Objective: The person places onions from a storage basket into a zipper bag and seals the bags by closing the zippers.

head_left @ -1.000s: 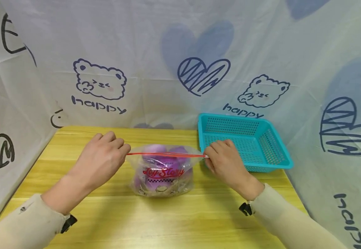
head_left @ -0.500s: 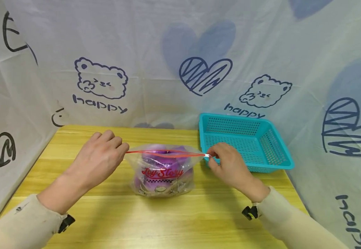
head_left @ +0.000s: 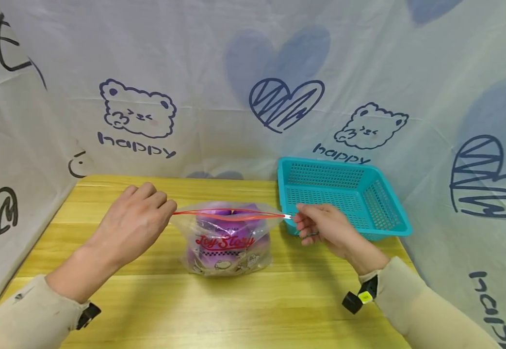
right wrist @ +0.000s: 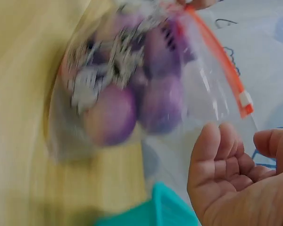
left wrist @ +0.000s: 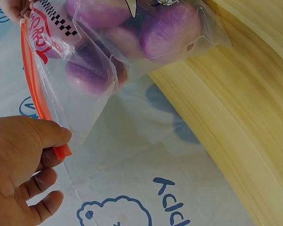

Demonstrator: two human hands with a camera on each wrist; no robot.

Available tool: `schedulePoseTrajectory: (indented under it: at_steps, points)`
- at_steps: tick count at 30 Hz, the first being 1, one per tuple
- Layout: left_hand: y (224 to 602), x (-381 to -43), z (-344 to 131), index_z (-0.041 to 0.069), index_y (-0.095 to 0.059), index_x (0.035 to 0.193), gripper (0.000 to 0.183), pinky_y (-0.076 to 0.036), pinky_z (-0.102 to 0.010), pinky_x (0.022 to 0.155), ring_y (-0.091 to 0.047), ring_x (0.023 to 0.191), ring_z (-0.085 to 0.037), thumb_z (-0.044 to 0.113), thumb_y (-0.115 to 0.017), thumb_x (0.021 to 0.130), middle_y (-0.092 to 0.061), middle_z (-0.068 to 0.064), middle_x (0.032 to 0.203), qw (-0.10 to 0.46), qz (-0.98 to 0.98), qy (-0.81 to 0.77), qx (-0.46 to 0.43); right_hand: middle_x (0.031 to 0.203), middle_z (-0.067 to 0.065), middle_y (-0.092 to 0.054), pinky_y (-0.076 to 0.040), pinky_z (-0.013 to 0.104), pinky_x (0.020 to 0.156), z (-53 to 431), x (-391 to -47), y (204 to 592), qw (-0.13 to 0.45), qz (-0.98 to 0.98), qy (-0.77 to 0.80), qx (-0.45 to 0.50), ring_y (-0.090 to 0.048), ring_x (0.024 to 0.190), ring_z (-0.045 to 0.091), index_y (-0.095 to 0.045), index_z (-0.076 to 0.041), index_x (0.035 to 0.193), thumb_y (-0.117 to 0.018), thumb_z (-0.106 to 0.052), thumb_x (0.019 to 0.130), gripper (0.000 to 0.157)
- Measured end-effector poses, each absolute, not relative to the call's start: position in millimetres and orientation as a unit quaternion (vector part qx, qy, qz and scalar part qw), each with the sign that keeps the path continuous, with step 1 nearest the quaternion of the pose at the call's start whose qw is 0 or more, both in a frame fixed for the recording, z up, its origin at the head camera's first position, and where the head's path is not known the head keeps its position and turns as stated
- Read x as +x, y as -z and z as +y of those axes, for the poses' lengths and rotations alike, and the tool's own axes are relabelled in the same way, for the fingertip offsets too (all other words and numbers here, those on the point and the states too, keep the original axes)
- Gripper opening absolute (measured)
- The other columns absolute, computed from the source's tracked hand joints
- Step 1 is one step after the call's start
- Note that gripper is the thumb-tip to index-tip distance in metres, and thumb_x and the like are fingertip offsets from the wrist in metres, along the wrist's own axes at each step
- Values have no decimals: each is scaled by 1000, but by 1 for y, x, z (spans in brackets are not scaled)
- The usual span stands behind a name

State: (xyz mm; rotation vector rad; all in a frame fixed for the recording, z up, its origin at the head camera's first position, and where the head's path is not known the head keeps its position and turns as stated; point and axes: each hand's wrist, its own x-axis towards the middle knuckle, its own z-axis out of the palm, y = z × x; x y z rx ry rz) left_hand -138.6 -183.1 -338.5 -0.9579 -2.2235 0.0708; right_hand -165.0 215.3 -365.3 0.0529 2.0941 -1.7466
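A clear slider bag [head_left: 228,242] with red lettering and a red zip edge stands upright on the table. Inside it are several round purple things with paler patches [right wrist: 112,115], their kind unclear. My left hand [head_left: 137,223] pinches the left end of the red zip between thumb and forefinger, plain in the left wrist view, where the other fingers are loosely bent. At the zip's right end sits the white slider [right wrist: 245,99]. My right hand [head_left: 324,225] is beside that slider, fingers loosely bent, with a gap to it and nothing held in the right wrist view.
A turquoise perforated basket [head_left: 403,225] stands behind my right hand at the table's back right. The wooden table [head_left: 218,315] reaches a white printed cloth [head_left: 213,63] hung behind and along both sides.
My right hand has let go of the slider at the zip's right end, turned its palm inward and drawn slightly right. The left hand keeps its pinch and has shifted a little left.
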Motion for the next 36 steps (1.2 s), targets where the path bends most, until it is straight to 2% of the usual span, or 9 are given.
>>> schedulePoseTrajectory:
  at_steps: [4,7,12,17,28,32,36]
  points:
    - [338,-138,-184,8,-54,73,17,-26,-29,58,-49,68,-28,5,-50,89,-54,-5,65,354,-858,-27,-371,77,2,-61,-56,31,62,211,-161,364,287,677,676,49,-58,63,12,-62,-4,92,-56,-46,95,42]
    - [339,-138,-184,8,-54,73,17,-26,-30,58,-49,68,-28,5,-50,90,-54,-5,66,351,-859,-25,-371,78,0,-61,-55,29,61,206,-157,364,308,639,703,48,-56,62,11,-61,-7,92,-59,-42,94,35]
    - [338,-138,-186,8,-53,73,17,-27,-30,58,-49,68,-28,5,-50,89,-54,-5,66,351,-860,-23,-369,76,-2,-60,-51,24,58,200,-153,362,299,601,740,35,-53,60,8,-63,-9,90,-58,-29,96,22]
    - [336,-136,-186,8,-51,71,17,-26,-30,57,-48,67,-28,3,-50,88,-52,-5,64,365,-853,-18,-373,76,-1,-58,-44,22,58,198,-154,362,273,591,759,22,-49,63,10,-64,-8,89,-52,-23,100,22]
    - [337,-139,-191,7,-52,72,19,-27,-30,58,-52,72,-30,8,-49,91,-56,-5,66,371,-853,-20,-368,71,1,-50,-38,25,57,191,-153,365,253,578,775,-34,-42,62,13,-57,-7,81,-46,-16,101,24]
    - [337,-139,-189,7,-51,72,22,-27,-30,58,-52,72,-30,5,-44,92,-54,-5,66,375,-851,-20,-367,72,0,-50,-38,24,55,191,-153,369,264,588,764,-25,-44,62,13,-53,-9,80,-47,-19,100,23]
    - [336,-140,-187,6,-51,72,22,-29,-31,58,-53,74,-30,4,-44,92,-55,-6,67,377,-850,-21,-367,76,-2,-58,-42,22,50,194,-154,370,280,600,750,-13,-53,62,9,-58,-10,85,-54,-31,98,25]
